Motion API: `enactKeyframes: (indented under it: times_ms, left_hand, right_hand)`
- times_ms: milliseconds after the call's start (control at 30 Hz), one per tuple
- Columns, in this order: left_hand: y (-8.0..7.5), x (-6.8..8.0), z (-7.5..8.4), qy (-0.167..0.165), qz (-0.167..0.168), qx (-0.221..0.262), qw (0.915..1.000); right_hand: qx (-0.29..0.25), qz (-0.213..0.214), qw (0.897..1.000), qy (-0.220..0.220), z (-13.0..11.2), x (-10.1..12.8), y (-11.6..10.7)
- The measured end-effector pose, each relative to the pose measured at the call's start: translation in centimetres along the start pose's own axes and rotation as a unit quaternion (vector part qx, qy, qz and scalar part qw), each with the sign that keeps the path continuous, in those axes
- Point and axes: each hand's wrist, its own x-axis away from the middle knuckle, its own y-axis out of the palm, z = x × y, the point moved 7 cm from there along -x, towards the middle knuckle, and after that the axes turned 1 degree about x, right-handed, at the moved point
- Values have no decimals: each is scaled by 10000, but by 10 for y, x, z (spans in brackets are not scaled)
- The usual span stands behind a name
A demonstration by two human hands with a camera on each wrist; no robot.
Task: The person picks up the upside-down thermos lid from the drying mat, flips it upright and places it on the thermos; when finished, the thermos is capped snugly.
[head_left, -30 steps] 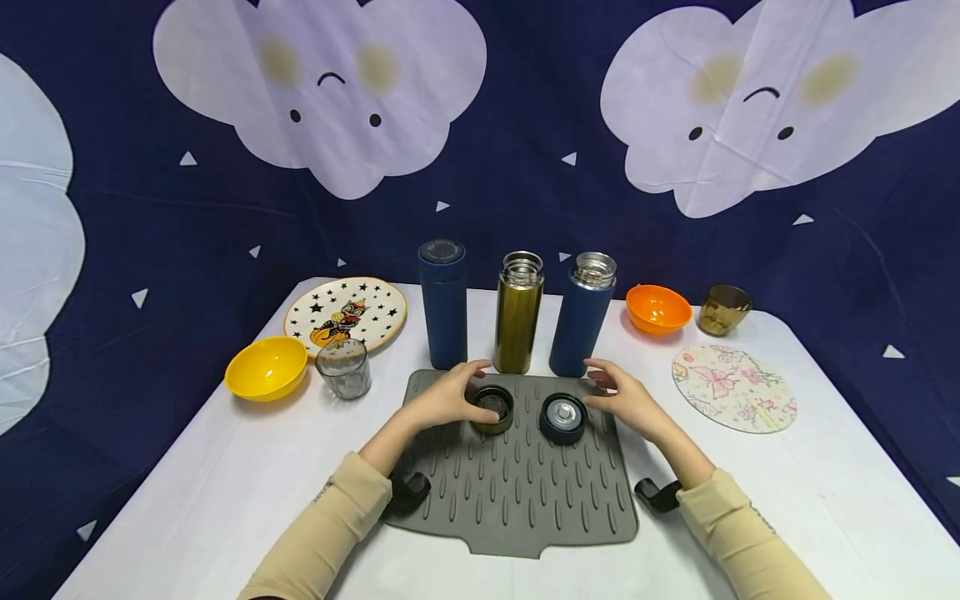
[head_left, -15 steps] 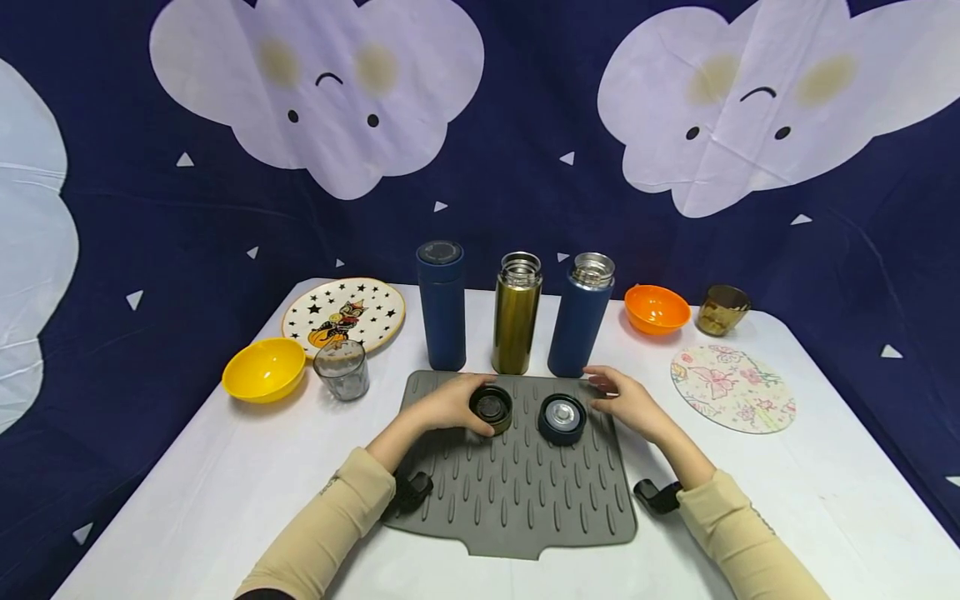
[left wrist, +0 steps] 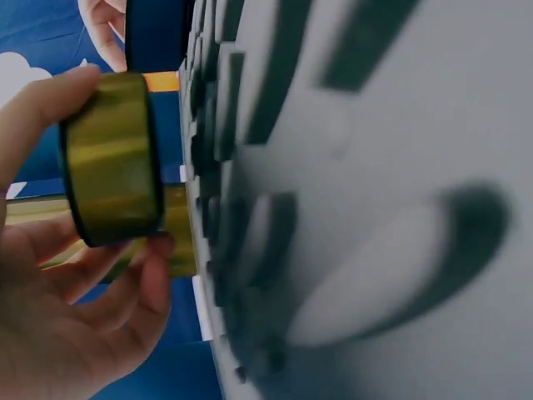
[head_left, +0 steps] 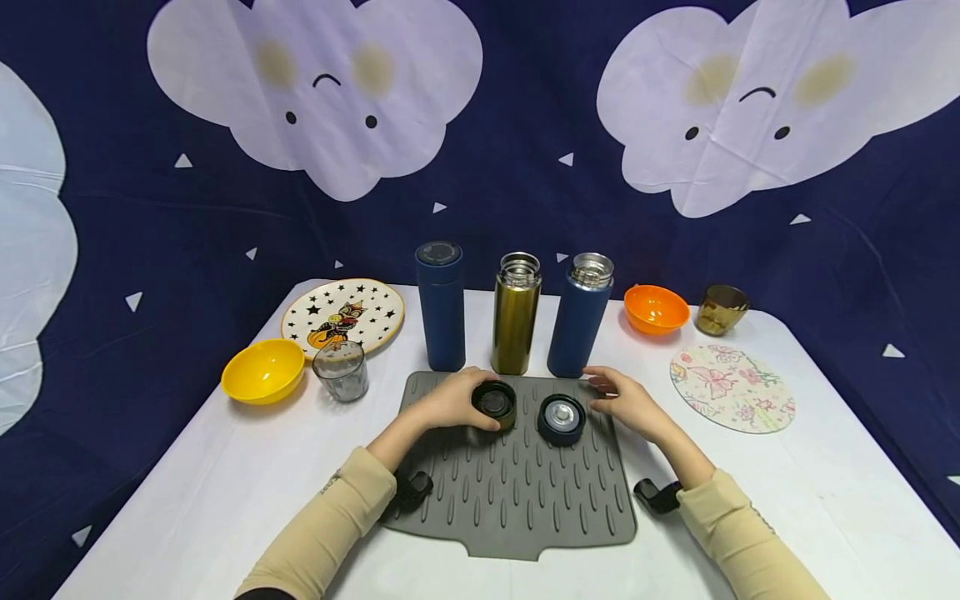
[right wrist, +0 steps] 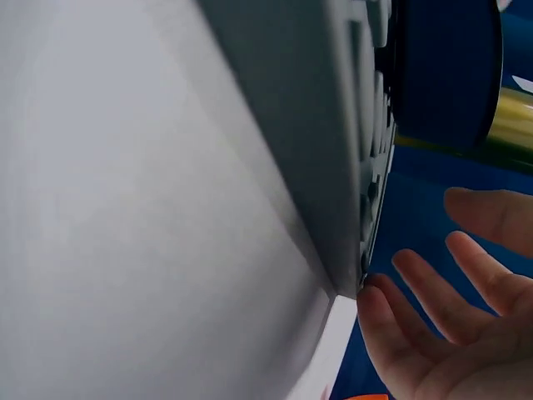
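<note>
My left hand grips a gold bottle lid and holds it just above the grey ribbed mat; the left wrist view shows the gold lid clear of the mat between thumb and fingers. A dark blue lid lies on the mat, its inside facing up. My right hand rests open just right of it, fingers spread at the mat's edge. Behind stand a capped blue bottle, an uncapped gold bottle and an uncapped blue bottle.
On the white table: a yellow bowl, a clear glass and a starred plate at left; an orange bowl, a gold cup and a floral round mat at right.
My left hand closed round the gold lid and raised it slightly off the mat. The right hand has barely moved.
</note>
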Motion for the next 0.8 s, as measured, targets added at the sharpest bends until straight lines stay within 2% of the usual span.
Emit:
enactKeyframes:
  times_ms: [100, 333, 600, 800]
  left_hand:
    - [-9, 0, 6, 43, 269, 45, 9996]
    - [-31, 1, 14, -138, 850, 210, 9961]
    - [-47, 2, 24, -70, 1673, 848, 9822]
    - [-52, 2, 31, 105, 2028, 858, 9754]
  right_hand:
    - [-19, -15, 10000, -6, -2, 0, -1]
    - [-72, 38, 10000, -30, -13, -2, -6]
    - [-534, 168, 9981, -267, -51, -8, -3]
    - [-1089, 40, 9934, -355, -79, -15, 11]
